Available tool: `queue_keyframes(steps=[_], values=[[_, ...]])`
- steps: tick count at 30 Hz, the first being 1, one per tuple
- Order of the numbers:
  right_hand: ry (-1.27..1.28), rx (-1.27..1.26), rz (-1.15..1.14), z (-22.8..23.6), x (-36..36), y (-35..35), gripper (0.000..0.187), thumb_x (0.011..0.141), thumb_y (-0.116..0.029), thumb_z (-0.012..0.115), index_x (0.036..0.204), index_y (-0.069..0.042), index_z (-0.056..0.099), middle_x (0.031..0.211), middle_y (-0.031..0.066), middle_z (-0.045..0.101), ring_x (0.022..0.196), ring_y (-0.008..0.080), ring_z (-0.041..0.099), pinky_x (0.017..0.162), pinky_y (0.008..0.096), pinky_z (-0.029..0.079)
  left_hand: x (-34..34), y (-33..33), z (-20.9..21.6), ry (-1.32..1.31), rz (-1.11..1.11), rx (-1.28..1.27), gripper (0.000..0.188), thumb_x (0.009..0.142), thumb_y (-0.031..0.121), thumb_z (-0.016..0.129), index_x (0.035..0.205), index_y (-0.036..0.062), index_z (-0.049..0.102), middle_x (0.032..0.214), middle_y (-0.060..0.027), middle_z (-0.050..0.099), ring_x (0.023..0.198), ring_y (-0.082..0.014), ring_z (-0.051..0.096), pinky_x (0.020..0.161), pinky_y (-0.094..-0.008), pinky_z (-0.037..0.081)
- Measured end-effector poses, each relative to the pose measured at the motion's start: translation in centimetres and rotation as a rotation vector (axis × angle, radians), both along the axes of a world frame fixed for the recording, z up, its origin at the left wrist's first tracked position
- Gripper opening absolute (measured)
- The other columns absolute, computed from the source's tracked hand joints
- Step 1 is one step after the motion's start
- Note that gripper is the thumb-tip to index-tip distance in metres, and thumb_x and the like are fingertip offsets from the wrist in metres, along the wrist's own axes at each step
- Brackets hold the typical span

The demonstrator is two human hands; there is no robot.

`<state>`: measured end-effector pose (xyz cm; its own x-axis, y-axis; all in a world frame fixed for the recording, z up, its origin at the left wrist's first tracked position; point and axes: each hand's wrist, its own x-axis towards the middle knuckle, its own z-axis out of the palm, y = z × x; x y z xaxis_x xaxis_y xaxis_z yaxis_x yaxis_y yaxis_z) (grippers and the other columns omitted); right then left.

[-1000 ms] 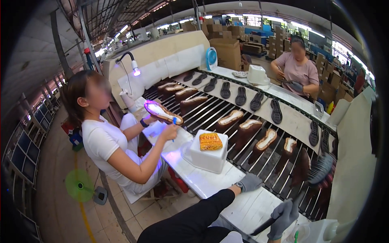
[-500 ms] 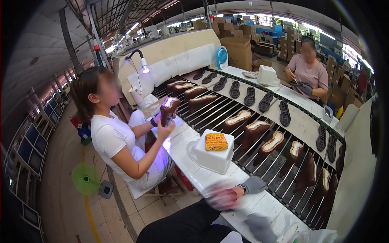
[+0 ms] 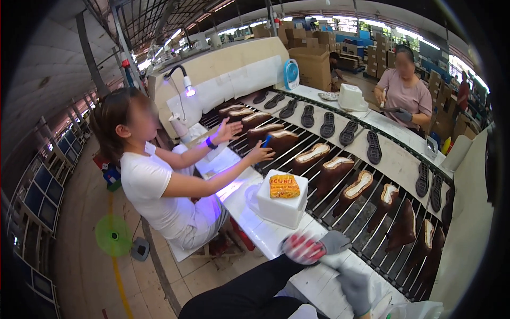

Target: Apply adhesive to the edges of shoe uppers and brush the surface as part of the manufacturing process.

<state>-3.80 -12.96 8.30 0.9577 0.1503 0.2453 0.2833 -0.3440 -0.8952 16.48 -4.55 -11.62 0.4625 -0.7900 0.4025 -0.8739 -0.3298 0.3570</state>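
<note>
My left hand [image 3: 334,242], in a grey glove, is over the white table edge beside the slatted rack. Its finger pose is unclear. A blurred red-and-white thing [image 3: 304,249] is against its wrist side; its kind does not show, nor whether the hand holds it. My right hand [image 3: 355,291], also grey-gloved, is smeared by motion over the white table [image 3: 332,282], lower and to the right. Whether it holds anything does not show. Ahead of my left hand, a yellow-orange packet [image 3: 284,186] sits on an upturned white plastic tub [image 3: 279,207].
Brown boot uppers [image 3: 357,186] with pale undersides stand on the slatted rack [image 3: 297,183]; dark soles [image 3: 327,126] line its far side. At left a seated person [image 3: 154,175] reaches over the rack, near a lamp [image 3: 189,87]. Across, another person [image 3: 406,95] handles a sole.
The person at left has put a boot upper onto the rack and opened their hands. The red-and-white thing has shifted right and up; my right hand has moved slightly.
</note>
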Motion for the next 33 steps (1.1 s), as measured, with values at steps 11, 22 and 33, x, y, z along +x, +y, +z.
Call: queue_keyframes(steps=[11,22,33], values=[[0.016,0.016,-0.138,-0.6,0.4,0.3,0.01,0.082,-0.001,0.057,0.086,0.005,0.064,0.054,-0.0005,0.044,0.046,0.0085,0.043,0.044,0.0264,0.032,0.1,-0.4,1.0,-0.011,0.0,0.014,0.029,0.089,0.034,0.052,0.078,0.0086,0.06,0.072,-0.0133,0.061,0.07,-0.0331,0.061,0.063,-0.0452,0.047],[0.421,0.188,-0.159,-4.0,-1.5,0.9,0.013,0.086,-0.008,0.06,0.095,0.002,0.065,0.06,0.0,0.053,0.051,0.0067,0.049,0.047,0.025,0.038,1.4,-0.6,-1.7,0.053,0.047,-0.002,0.029,0.089,0.034,0.049,0.081,0.0094,0.063,0.079,-0.0126,0.066,0.076,-0.0329,0.063,0.069,-0.0459,0.048],[0.171,0.045,-0.084,-4.8,-3.5,2.8,0.017,0.088,-0.007,0.059,0.102,-0.001,0.066,0.065,0.0015,0.053,0.053,0.0101,0.046,0.052,0.0245,0.04,0.5,-0.1,0.9,0.117,0.147,-0.042,0.029,0.088,0.033,0.054,0.072,0.0097,0.06,0.072,-0.0131,0.064,0.069,-0.0347,0.062,0.067,-0.048,0.047]])
